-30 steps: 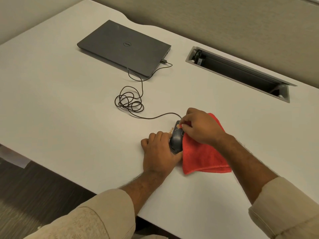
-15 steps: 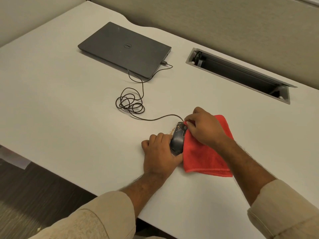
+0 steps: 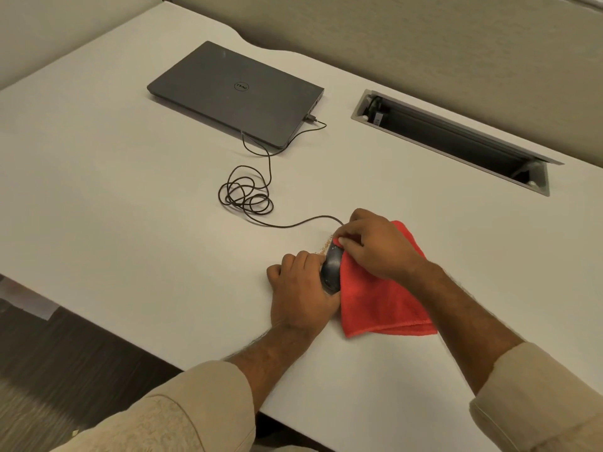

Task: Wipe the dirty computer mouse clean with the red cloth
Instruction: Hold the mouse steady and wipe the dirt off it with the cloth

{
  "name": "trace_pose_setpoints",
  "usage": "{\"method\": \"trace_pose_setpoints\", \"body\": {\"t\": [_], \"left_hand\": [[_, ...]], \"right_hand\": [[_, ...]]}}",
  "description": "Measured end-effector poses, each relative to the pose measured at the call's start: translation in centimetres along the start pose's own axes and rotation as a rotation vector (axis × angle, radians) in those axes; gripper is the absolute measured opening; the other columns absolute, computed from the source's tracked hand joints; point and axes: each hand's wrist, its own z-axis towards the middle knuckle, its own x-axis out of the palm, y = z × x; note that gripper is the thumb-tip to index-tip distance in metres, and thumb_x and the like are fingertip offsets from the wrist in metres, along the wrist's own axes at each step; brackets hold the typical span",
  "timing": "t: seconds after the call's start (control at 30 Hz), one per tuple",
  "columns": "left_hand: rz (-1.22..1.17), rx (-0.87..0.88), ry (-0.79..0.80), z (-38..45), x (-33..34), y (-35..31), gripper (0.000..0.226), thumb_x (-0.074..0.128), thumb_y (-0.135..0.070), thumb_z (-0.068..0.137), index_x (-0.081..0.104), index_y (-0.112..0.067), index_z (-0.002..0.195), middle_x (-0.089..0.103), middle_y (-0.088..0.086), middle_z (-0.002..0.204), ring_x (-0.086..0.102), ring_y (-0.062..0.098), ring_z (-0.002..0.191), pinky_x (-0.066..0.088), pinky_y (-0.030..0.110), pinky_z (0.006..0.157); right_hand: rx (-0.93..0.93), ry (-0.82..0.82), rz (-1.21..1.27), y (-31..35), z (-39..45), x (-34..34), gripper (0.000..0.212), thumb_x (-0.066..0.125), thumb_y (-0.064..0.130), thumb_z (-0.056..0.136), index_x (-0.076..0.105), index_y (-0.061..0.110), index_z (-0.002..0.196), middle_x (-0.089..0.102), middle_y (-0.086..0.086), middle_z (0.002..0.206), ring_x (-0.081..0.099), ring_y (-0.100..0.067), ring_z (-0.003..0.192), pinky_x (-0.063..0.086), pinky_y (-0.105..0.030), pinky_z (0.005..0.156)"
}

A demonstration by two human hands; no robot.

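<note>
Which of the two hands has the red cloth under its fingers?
The right hand: it presses the red cloth against the front of the mouse. The left hand grips the mouse's side bare, with no cloth.

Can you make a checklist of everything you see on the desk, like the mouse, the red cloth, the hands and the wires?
Surface: white desk, small crumbs beside the mouse.
Job's things: dark mouse tipped on its side; red cloth lies against its right side.
Clutter: closed laptop.
Hands: left hand grips the mouse; right hand pinches the cloth at the mouse's front end.
Cables: mouse cable, loosely coiled, runs to the laptop's plug.
Surroundings: open cable tray in the desk, beige partition wall, dark floor.
</note>
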Motion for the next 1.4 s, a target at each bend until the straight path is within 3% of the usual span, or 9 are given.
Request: {"method": "trace_pose_setpoints", "body": {"t": [0.17, 0.3, 0.43, 0.6, 0.8, 1.0, 1.1, 1.2, 1.4], "left_hand": [[-0.02, -0.002, 0.016, 0.0, -0.1, -0.1, 0.05, 0.065, -0.071, 0.071, 0.06, -0.025, 0.089, 0.058, -0.009, 0.082, 0.049, 0.017, 0.081, 0.033, 0.037, 0.076], [-0.005, 0.004, -0.001, 0.0, -0.1, -0.1, 0.042, 0.071, -0.063, 0.072, 0.059, -0.026, 0.088, 0.058, -0.009, 0.081, 0.052, 0.018, 0.08, 0.035, 0.037, 0.075], [-0.021, 0.006, 0.009, 0.0, -0.1, -0.1, 0.045, 0.068, -0.065, 0.071, 0.06, -0.026, 0.09, 0.058, -0.009, 0.082, 0.051, 0.018, 0.082, 0.033, 0.036, 0.077], [-0.031, 0.011, -0.01, -0.1, -0.2, -0.1, 0.05, 0.063, -0.074, 0.071, 0.059, -0.026, 0.087, 0.056, -0.009, 0.08, 0.049, 0.018, 0.079, 0.034, 0.037, 0.075], [-0.054, 0.018, -0.003, 0.1, -0.5, 0.0, 0.057, 0.061, -0.082, 0.064, 0.054, -0.029, 0.085, 0.052, -0.014, 0.08, 0.045, 0.013, 0.08, 0.018, 0.03, 0.072], [-0.056, 0.023, -0.013, 0.1, -0.4, 0.0, 0.057, 0.062, -0.083, 0.061, 0.051, -0.031, 0.083, 0.05, -0.014, 0.079, 0.045, 0.012, 0.078, 0.017, 0.03, 0.071], [-0.049, 0.028, -0.016, 0.1, -0.3, 0.0, 0.058, 0.062, -0.084, 0.062, 0.051, -0.031, 0.082, 0.05, -0.014, 0.078, 0.045, 0.013, 0.078, 0.017, 0.031, 0.07], [-0.057, 0.031, -0.015, 0.1, -0.2, 0.1, 0.057, 0.062, -0.085, 0.063, 0.049, -0.032, 0.082, 0.05, -0.015, 0.078, 0.044, 0.012, 0.078, 0.017, 0.031, 0.071], [-0.079, 0.026, -0.008, 0.0, -0.4, 0.0, 0.055, 0.063, -0.082, 0.063, 0.037, -0.036, 0.081, 0.042, -0.018, 0.077, 0.037, 0.01, 0.077, 0.016, 0.031, 0.071]], "right_hand": [[0.108, -0.095, -0.02, -0.8, 0.5, -0.5, 0.022, 0.053, 0.023, 0.094, 0.074, 0.022, 0.102, 0.053, 0.003, 0.091, 0.056, -0.016, 0.083, 0.047, -0.036, 0.074], [0.008, 0.014, 0.02, -0.1, 0.1, -0.2, 0.02, 0.057, 0.032, 0.093, 0.073, 0.026, 0.102, 0.055, 0.006, 0.092, 0.055, -0.01, 0.084, 0.047, -0.031, 0.075], [0.069, 0.026, 0.005, -0.3, -0.1, -0.5, 0.031, 0.065, 0.044, 0.086, 0.069, 0.026, 0.11, 0.054, 0.003, 0.097, 0.055, -0.013, 0.088, 0.046, -0.031, 0.08], [0.048, -0.081, 0.082, -1.0, -1.0, -0.7, 0.033, 0.061, 0.008, 0.083, 0.067, 0.021, 0.114, 0.058, 0.006, 0.101, 0.054, -0.008, 0.091, 0.037, -0.008, 0.077], [0.214, -0.25, 0.325, -3.1, -3.0, -1.1, 0.031, 0.063, 0.004, 0.086, 0.067, 0.019, 0.113, 0.067, 0.011, 0.107, 0.059, 0.002, 0.095, 0.035, 0.004, 0.081], [0.328, -0.202, 0.731, -3.3, -3.8, -0.1, 0.021, 0.056, -0.003, 0.092, 0.067, 0.009, 0.105, 0.071, -0.007, 0.099, 0.063, -0.011, 0.086, 0.05, -0.022, 0.08], [0.318, -0.171, 0.634, -3.3, -3.5, 0.4, 0.017, 0.057, 0.004, 0.091, 0.069, 0.014, 0.1, 0.07, -0.002, 0.095, 0.061, -0.008, 0.081, 0.049, -0.019, 0.074], [0.375, -0.266, 0.508, -3.6, -2.8, 0.9, 0.016, 0.062, 0.014, 0.09, 0.067, 0.022, 0.103, 0.065, 0.0, 0.093, 0.055, -0.012, 0.074, 0.045, -0.024, 0.069], [0.247, -0.224, 0.297, -3.1, -2.7, 1.7, 0.024, 0.058, 0.006, 0.091, 0.071, 0.013, 0.11, 0.068, -0.003, 0.109, 0.058, -0.013, 0.102, 0.04, -0.023, 0.093]]}}
